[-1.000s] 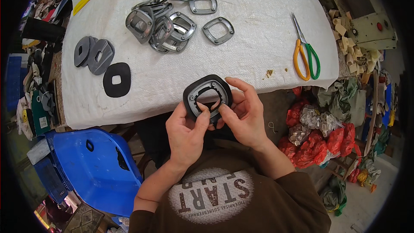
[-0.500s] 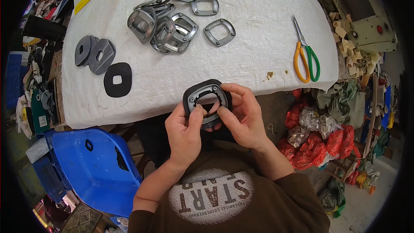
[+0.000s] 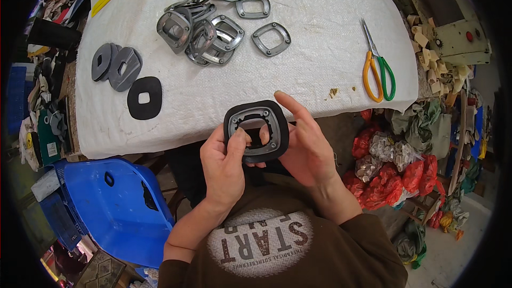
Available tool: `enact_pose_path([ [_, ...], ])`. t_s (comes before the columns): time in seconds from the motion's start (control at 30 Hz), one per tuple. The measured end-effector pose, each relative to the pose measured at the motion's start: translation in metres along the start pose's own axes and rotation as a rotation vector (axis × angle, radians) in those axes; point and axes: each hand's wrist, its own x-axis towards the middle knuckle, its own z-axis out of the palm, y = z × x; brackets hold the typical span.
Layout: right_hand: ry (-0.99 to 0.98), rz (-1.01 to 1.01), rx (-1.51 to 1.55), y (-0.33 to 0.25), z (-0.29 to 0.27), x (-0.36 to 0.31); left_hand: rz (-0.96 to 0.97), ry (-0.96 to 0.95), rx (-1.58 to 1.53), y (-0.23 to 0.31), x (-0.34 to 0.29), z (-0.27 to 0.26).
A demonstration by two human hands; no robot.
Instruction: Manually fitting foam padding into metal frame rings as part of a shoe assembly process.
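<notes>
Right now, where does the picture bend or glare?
In the head view, corners go black and the white table covering bows at its edges; same view: glints dot the piled metal frames, while the held gray frame looks duller; the scissors look sharp.

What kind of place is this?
Probably a small workshop, though I can't be sure. Many matching metal frames lie heaped on a covered table, scissors lie near its right edge, and red and clear bags are piled close by.
</notes>
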Motion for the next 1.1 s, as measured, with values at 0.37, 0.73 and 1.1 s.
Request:
enact_pose_path([
  [0.37,0.059,-0.012,-0.114,0.010,-0.018,-0.001,-0.096,-0.023,-0.164,-0.003,-0.001,-0.001],
  [0.73,-0.096,0.039,-0.072,-0.007,-0.016,0.001,0.067,0.008,0.158,0.007,-0.004,-0.001],
  [1.1,0.124,0.002,-0.493,-0.013,0.008,0.001,0.295,-0.003,0.351,0.001,-0.008,-0.002],
])
